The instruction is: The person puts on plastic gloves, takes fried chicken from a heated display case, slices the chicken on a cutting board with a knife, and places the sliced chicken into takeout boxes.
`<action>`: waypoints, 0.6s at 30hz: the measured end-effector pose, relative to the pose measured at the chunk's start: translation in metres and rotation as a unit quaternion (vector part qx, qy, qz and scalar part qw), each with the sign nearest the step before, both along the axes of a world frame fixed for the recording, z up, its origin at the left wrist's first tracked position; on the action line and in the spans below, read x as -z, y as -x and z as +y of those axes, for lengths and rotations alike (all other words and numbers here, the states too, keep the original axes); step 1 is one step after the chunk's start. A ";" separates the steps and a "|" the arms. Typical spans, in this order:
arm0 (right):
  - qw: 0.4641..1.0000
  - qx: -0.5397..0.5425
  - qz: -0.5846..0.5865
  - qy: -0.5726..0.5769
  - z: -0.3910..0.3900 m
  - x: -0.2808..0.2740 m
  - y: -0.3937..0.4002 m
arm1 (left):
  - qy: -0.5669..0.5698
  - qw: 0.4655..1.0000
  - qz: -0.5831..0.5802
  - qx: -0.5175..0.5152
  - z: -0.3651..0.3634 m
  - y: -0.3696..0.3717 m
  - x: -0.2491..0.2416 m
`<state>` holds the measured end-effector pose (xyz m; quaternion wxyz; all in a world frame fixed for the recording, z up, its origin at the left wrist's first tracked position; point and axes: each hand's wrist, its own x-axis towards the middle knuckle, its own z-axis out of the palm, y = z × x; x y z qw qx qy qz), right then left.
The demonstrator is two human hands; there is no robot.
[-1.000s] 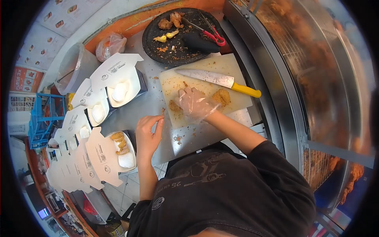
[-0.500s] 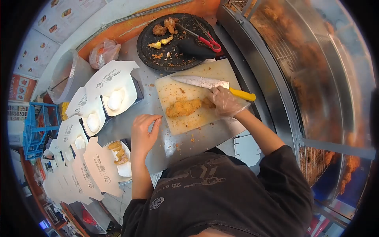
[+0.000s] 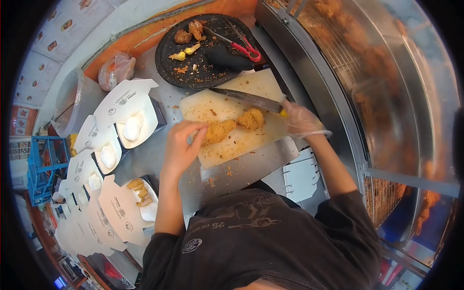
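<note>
My right hand (image 3: 302, 120), in a clear plastic glove, grips the yellow handle of a knife (image 3: 251, 100) at the right side of the cutting board (image 3: 232, 154). The blade points left over the board's upper part. Two breaded pieces lie below the blade, the left piece (image 3: 220, 131) and the right piece (image 3: 250, 119), close together. My bare left hand (image 3: 186, 145) is at the left piece's left end, thumb and forefinger brought together in a pinch. Whatever may be between those fingertips is too small to name.
A round black tray (image 3: 193, 79) with food scraps and red-handled tongs (image 3: 246, 50) stands behind the board. Open paper boxes (image 3: 157, 113) line the left, near a plastic tub (image 3: 72, 106) and blue rack (image 3: 46, 166). A metal-framed glass cabinet (image 3: 333, 92) borders the right.
My right hand has gone from the right breaded piece to the knife handle and taken hold, and the blade has turned. My left hand has moved up to the left piece. The view has shifted slightly.
</note>
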<state>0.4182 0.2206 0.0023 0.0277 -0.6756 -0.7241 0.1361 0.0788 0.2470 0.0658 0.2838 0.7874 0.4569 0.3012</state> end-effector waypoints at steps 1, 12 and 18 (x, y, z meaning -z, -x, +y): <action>0.995 0.066 0.011 0.072 -0.013 -0.034 0.006 | -0.005 1.000 -0.025 0.012 0.009 -0.010 -0.005; 0.967 0.230 0.112 -0.002 -0.087 -0.016 0.081 | -0.167 0.928 -0.014 0.331 0.115 -0.199 0.073; 0.969 0.213 0.114 0.059 -0.074 -0.023 0.083 | -0.148 0.931 0.051 0.331 0.123 -0.193 0.085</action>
